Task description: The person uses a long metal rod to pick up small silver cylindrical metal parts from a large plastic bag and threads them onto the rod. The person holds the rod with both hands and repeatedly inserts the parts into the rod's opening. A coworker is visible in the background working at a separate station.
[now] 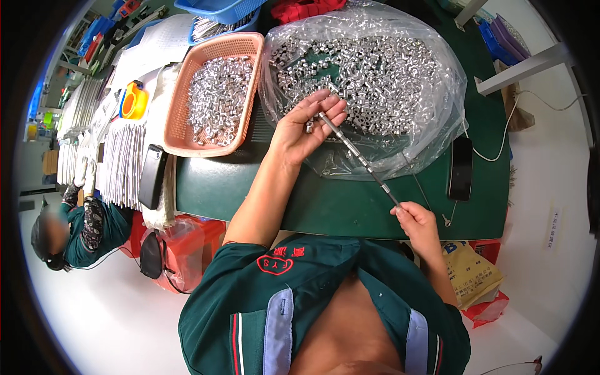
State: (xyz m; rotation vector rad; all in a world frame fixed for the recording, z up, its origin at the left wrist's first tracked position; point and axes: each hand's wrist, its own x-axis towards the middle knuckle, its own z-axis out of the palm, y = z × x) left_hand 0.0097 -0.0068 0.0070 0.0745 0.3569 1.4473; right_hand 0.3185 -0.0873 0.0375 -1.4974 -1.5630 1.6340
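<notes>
A thin dark rod (375,175) with several shiny metal sleeves threaded along it runs diagonally above the table's near part. My right hand (417,226) pinches its lower end between thumb and fingers. Palm up, my left hand (300,134) has its fingers curled about the rod's upper end, where a sleeve shows at the fingertips. A small metal piece also shows by the left palm. Just beyond my left hand, a large clear plastic bag (447,106) lies spread open, with a great many loose metal sleeves (387,81) in it.
A pink basket (170,125) of similar sleeves stands left of the bag. A black phone (460,169) and a white cable lie at the right of the green table (250,200). Left are paper stacks (122,162), an orange tape dispenser (133,100) and another person (94,225) wearing gloves.
</notes>
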